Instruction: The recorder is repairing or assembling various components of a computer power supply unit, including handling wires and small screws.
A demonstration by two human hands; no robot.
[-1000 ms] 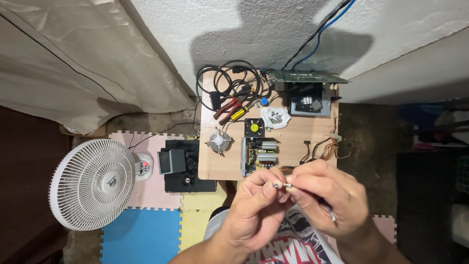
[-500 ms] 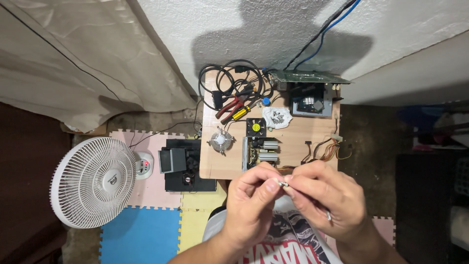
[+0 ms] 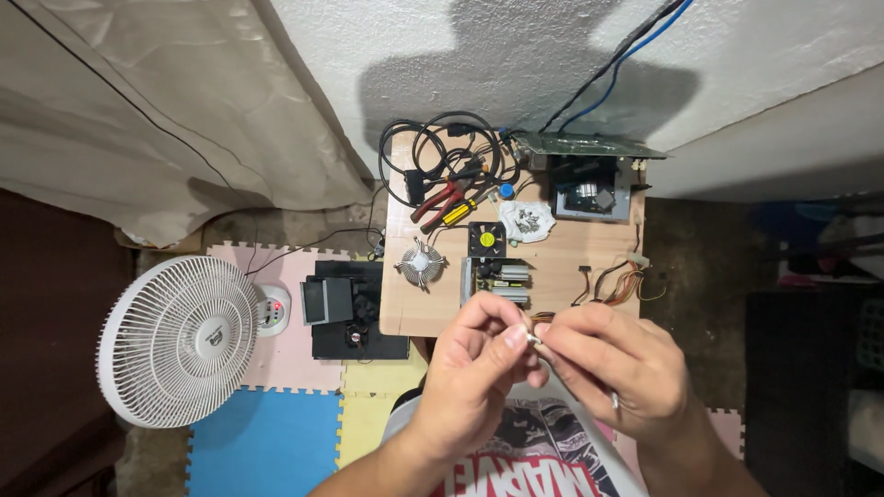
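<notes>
My left hand (image 3: 479, 373) and my right hand (image 3: 612, 368) meet in front of my chest, fingertips pinched together on a tiny light-coloured part (image 3: 531, 337). The part is too small to identify. Both hands hover just over the near edge of a small wooden table (image 3: 562, 276). Directly beyond my fingers lies an open power supply board (image 3: 497, 281) with a bundle of coloured wires (image 3: 617, 281) to its right. A round finned heatsink (image 3: 420, 264) rests at the table's left side.
Farther back on the table are a small black fan (image 3: 486, 238), a white dish of screws (image 3: 528, 221), red-handled pliers (image 3: 442, 198), coiled black cables (image 3: 433, 152) and a green circuit board (image 3: 589, 147). A white floor fan (image 3: 180, 340) and a black box (image 3: 354, 308) stand on foam mats at left.
The view has shifted slightly. My hands stay pinched together on the small part, with the fingers only slightly rearranged.
</notes>
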